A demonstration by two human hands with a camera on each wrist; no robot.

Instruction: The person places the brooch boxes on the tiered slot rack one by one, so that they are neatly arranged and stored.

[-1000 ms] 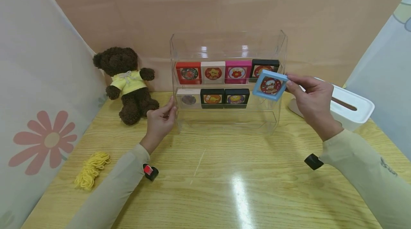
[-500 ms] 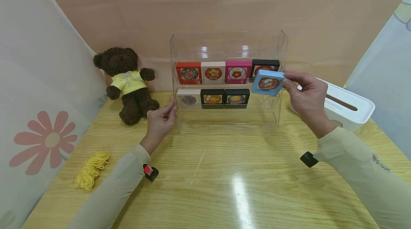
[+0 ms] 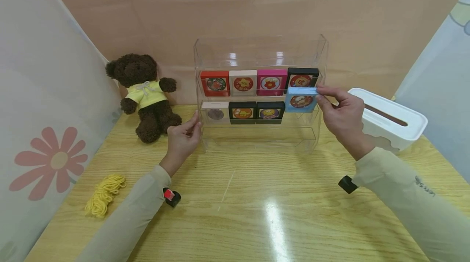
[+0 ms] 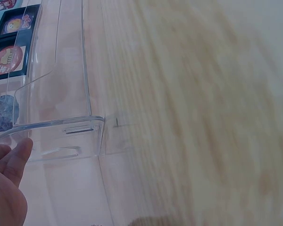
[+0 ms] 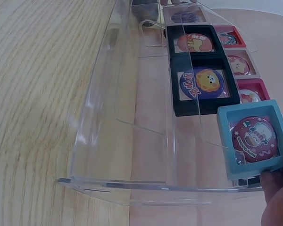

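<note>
My right hand [image 3: 343, 117] pinches a light blue square frame [image 3: 301, 100] by its right edge. A round badge with a red-brown picture shows inside the frame. It stands at the right end of the middle tier of a clear acrylic display rack [image 3: 257, 145], beside a black frame [image 3: 270, 112] with a purple and yellow badge. In the right wrist view, thumb and fingers hold the blue frame [image 5: 254, 141] at its near corner. My left hand [image 3: 185, 137] grips the left side wall of the rack; in the left wrist view, its fingertips [image 4: 21, 153] are at the clear panel.
Red [image 3: 214, 83], cream, pink and black badge frames fill the tier above. A brown teddy bear [image 3: 147, 94] in a yellow top sits left of the rack. Yellow yarn [image 3: 104, 196] lies front left. Behind my right hand stands a white tissue box [image 3: 400, 111].
My right hand has moved left and slightly down with the blue frame, which has straightened from a tilt and come in beside the black frame. The left hand has stayed in place.
</note>
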